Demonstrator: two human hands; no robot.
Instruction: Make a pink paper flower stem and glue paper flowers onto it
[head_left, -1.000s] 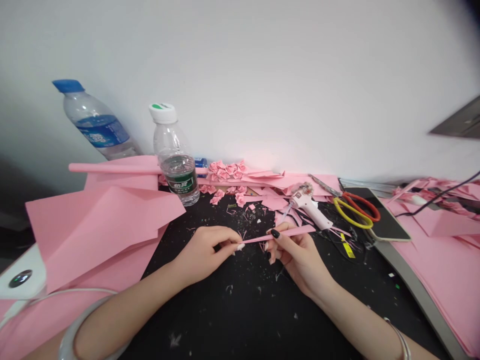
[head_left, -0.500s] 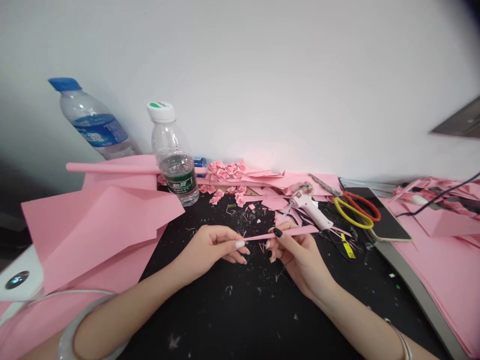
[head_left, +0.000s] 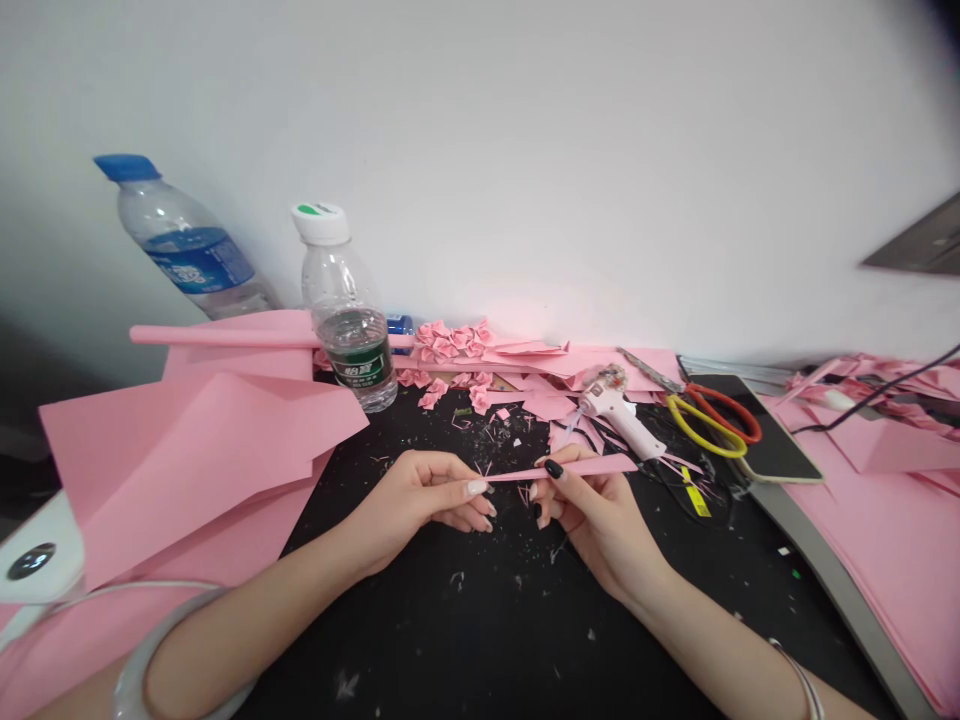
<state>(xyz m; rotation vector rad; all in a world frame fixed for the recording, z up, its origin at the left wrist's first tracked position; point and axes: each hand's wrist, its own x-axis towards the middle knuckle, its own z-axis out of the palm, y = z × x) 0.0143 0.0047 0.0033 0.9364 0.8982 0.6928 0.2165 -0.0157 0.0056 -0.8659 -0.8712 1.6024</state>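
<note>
Between my hands a narrow strip of pink paper (head_left: 517, 475) runs almost level above the black tabletop (head_left: 480, 620). My left hand (head_left: 435, 492) pinches its thin left end between thumb and fingers. Farther along, my right hand (head_left: 589, 500) grips the strip between thumb and index finger, and the wider end (head_left: 611, 464) sticks out to the right. Just behind my right hand lies a white hot glue gun (head_left: 626, 422). Small folded pink paper flowers (head_left: 450, 342) sit in a cluster beyond the hands, near the wall.
A green-labelled water bottle (head_left: 352, 350) stands at back left, with a blue-capped bottle (head_left: 195, 250) leaning behind it. Large pink sheets (head_left: 187, 440) cover the left side; more pink paper (head_left: 885, 540) lies right. Scissors (head_left: 709, 425) rest on a dark tablet-like slab (head_left: 787, 450). Paper scraps are scattered about.
Both hands keep hold of the strip in nearly the same place. My left fingertips have shifted very slightly left, and the strip's wide right end shows a little more.
</note>
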